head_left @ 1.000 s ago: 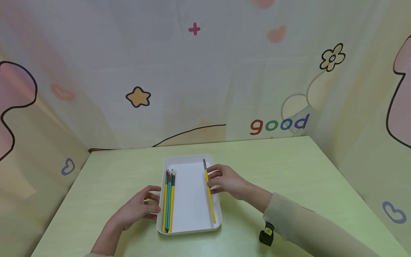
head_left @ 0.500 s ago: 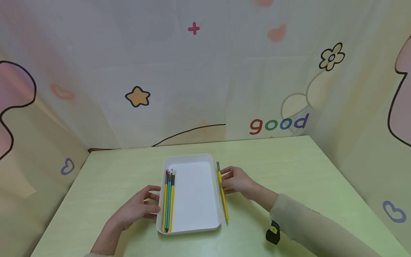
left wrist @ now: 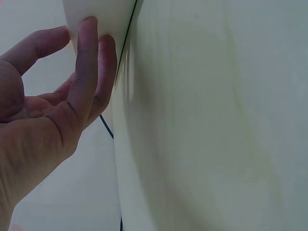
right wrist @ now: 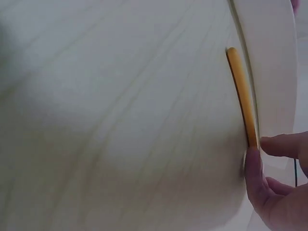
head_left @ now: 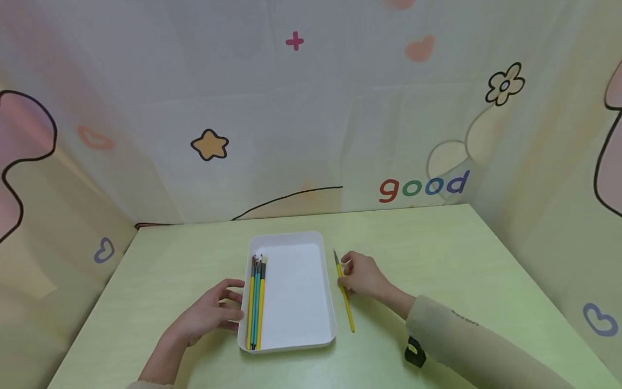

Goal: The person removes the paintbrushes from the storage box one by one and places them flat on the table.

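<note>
A white shallow tray stands in the middle of the table. Along its left side lie several yellow and teal paintbrushes, side by side. My left hand rests its fingertips against the tray's left wall, also visible in the left wrist view, where the fingers touch the tray from outside. To the right of the tray my right hand pinches a yellow paintbrush between thumb and fingers. In the right wrist view this paintbrush lies low at the tabletop, close beside the tray's wall.
The light green table extends to both sides of the tray. A printed curtain hangs behind and around it. Below the right sleeve shows a small black device.
My right hand has carried the yellow paintbrush from the tray's right side over the wall and down to the table on the right. My left hand has stayed at the tray.
</note>
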A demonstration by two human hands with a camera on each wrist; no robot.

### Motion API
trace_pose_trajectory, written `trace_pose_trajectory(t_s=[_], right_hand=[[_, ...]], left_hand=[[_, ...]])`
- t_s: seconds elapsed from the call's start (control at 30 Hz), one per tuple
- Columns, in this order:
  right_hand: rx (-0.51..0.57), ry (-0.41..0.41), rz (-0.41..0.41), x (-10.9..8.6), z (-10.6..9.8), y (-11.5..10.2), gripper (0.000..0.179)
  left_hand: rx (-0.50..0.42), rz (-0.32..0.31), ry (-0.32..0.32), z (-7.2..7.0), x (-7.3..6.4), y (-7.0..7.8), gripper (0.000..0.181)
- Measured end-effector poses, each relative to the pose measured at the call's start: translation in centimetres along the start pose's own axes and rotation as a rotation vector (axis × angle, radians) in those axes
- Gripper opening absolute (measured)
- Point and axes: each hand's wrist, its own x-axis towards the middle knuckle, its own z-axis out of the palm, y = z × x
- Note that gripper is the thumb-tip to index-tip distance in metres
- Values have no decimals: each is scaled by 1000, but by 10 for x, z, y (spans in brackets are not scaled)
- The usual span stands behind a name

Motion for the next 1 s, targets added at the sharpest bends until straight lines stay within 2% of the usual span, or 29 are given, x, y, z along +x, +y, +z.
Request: trace_pose_trajectory(t_s=[0.13, 0.23, 0.3, 0.37, 0.43, 0.53, 0.67, 0.83, 1.0], right_hand=[[-73, 66, -108, 0, 0, -10, 37], [-56, 103, -205, 0, 2, -27, 32], [-21, 90, -258, 0, 5, -40, 28], [33, 31, -267, 1, 11, -53, 27], [99, -61, -223, 2, 18, -66, 29], [187, -207, -91, 8, 33, -80, 39], [277, -334, 64, 16, 56, -92, 49], [377, -405, 164, 22, 78, -100, 50], [328, -384, 211, 25, 94, -111, 54]], left_hand=[[-1, 5, -5, 1, 0, 0, 69], [-4, 8, -10, 1, 0, 0, 69], [-6, 10, -13, 1, 0, 0, 69], [-6, 11, -15, 1, -1, 1, 69], [-7, 12, -17, 0, -1, 2, 69], [-6, 13, -17, 0, -1, 4, 69], [-8, 7, -18, 0, -1, 4, 69], [-8, -9, -18, -1, 1, 3, 69], [-16, -8, -31, -4, 3, 0, 70]])
